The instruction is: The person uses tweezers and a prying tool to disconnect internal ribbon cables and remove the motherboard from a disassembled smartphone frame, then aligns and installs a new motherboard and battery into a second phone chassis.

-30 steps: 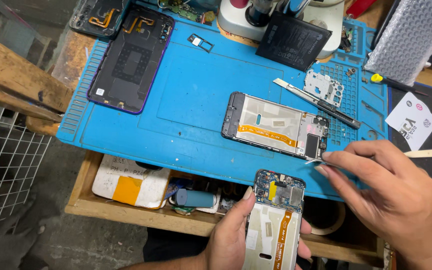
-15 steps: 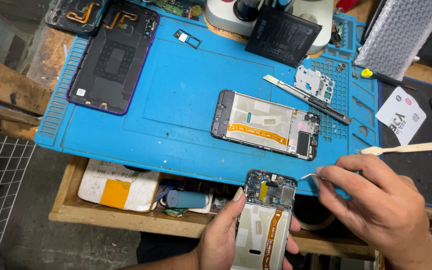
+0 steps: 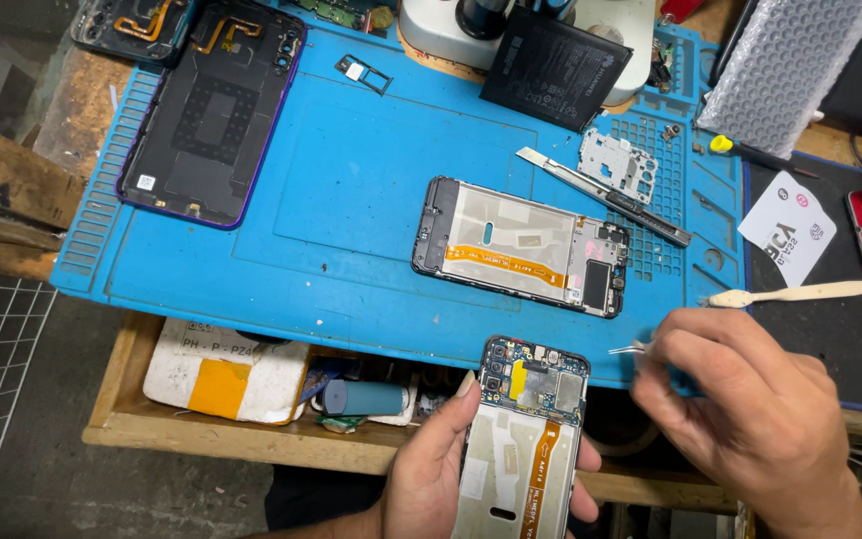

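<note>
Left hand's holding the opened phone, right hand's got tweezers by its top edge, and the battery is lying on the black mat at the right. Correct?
Not quite. The head view shows the battery at the top of the blue mat, leaning against the white microscope base. The left hand holding the phone and the right hand with tweezers are right.

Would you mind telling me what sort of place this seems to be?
Most likely a phone repair bench: a blue work mat, a second opened phone lying on it, and a loose battery beside a microscope base.
</note>
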